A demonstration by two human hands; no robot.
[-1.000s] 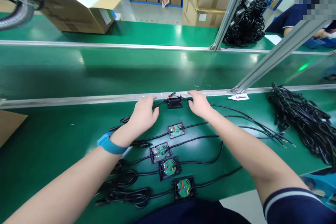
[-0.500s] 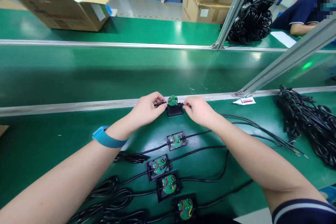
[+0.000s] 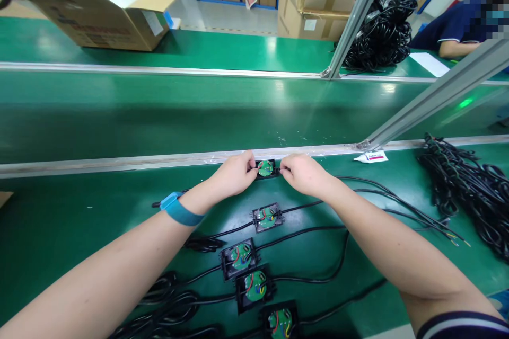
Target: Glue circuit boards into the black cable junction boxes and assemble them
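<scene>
A green workbench spreads under and around the fingers. Just beyond their tips a pale metal rail crosses it, and far to the right of the right fingers lies a heap of black cables.

The left hand and the right hand face each other just short of the rail. Thumb and fingertips of each are pinched together, grasping opposite ends of the upper box, where its cables come out; whether the tips press cable or wall is partly hidden. This black box sits between them, open face up, its long axis running left to right from one set of fingertips to the other, roughly along the rail.

Nearer the body than the fingers, four other boxes lie open side up, cables leaving left and right, some turned a little askew.

To the right of the right fingers, by the rail, is a white tube.

Smallest is the green board between the fingertips. It appears to be in its box, though how firmly cannot be told. The four others look wired and laid in; no lid shows on any box, so closing seems undone.
</scene>
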